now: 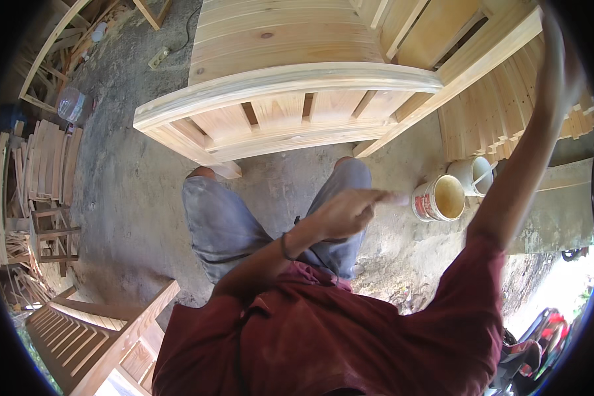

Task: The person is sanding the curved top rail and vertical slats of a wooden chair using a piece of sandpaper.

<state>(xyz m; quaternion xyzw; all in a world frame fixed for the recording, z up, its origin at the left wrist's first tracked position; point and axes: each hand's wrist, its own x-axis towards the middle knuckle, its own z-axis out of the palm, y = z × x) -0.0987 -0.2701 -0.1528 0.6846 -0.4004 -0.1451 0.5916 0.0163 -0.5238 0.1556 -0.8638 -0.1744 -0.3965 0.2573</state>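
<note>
My left hand (351,212) is held in front of my body, above my knees. Its fingers are drawn together and point right, the tips blurred; what they hold, if anything, I cannot make out. My right arm reaches far up to the right, where my right hand (564,72) is dim and smeared near the picture's rim, close to the end of a wooden rail (488,56). That rail belongs to a pale, unpainted wooden bench-like frame (290,76) standing before me, with a curved top edge, a slatted panel below and a broad planked surface behind.
Two white buckets (426,206) stand on the concrete floor (132,198) at right, below stacked pale boards (501,99). Wood pieces (49,158) and a clear plastic jug (70,105) are at left. Another slatted wooden piece (122,340) stands lower left. A power socket (158,58) lies ahead.
</note>
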